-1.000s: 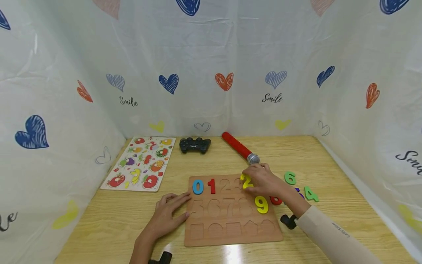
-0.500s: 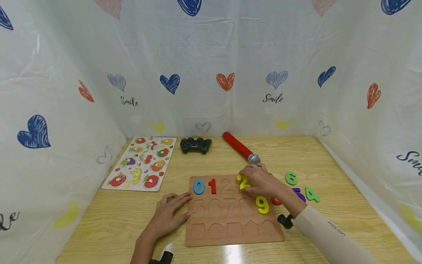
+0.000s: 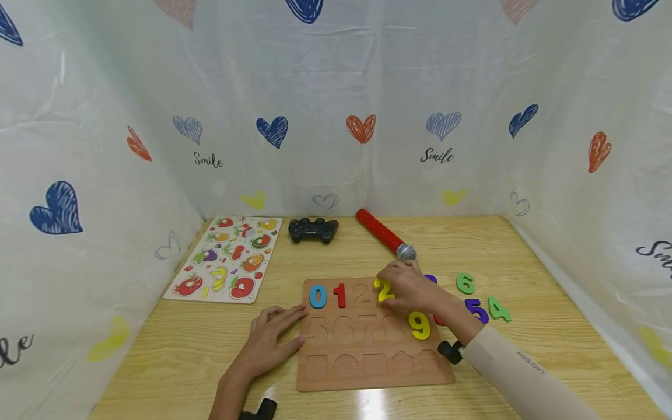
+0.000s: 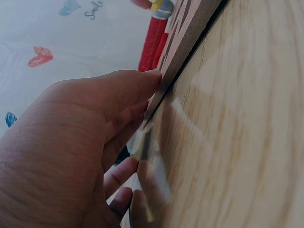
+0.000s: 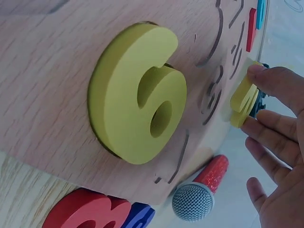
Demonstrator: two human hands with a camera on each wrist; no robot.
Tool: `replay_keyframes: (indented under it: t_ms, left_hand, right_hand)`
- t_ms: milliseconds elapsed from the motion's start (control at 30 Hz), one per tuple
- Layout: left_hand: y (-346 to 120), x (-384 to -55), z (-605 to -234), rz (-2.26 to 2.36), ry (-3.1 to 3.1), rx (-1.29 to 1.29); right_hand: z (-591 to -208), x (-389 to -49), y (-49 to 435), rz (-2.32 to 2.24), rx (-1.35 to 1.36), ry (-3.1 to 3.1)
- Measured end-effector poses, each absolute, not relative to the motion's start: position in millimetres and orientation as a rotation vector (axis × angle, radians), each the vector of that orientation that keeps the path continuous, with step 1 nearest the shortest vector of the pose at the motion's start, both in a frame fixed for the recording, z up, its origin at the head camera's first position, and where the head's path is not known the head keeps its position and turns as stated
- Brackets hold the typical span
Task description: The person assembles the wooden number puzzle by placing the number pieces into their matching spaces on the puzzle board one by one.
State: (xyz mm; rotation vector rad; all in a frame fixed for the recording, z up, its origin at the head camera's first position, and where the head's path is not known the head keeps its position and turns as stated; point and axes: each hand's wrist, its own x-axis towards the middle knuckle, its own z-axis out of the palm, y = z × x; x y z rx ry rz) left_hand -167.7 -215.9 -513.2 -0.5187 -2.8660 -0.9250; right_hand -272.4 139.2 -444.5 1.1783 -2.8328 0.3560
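Pinched between thumb and fingers of the right hand (image 3: pixel 412 289), a yellow number 2 (image 3: pixel 385 290) is over the top row of the wooden number board (image 3: pixel 378 378), just right of its 2-shaped recess. Left of that hand, a light-blue 0 (image 3: pixel 312 296) and a red 1 (image 3: pixel 341 296) sit in the same row; nearer the person than the hand lies a yellow 9 (image 3: pixel 427 326). The left hand (image 3: pixel 268 338), fingers extended, touches the board's left edge without grasping it. To the right hand's right, a green 6 (image 3: pixel 459 283), purple 5 (image 3: pixel 483 314) and green 4 (image 3: pixel 493 309) lie on the table (image 3: pixel 184 356). Just beyond it rests a red microphone (image 3: pixel 383 231); beyond the left hand, a fruit puzzle board (image 3: pixel 223 259).
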Motion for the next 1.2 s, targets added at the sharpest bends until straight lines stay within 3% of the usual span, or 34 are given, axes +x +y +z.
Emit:
replay_keyframes:
  t_ms: [1200]
  left_hand:
    - [-216,-168,-514,-0.914,-2.875,-0.512]
  right_hand:
    - [-452,-277,118,0.388,1.206,-2.894]
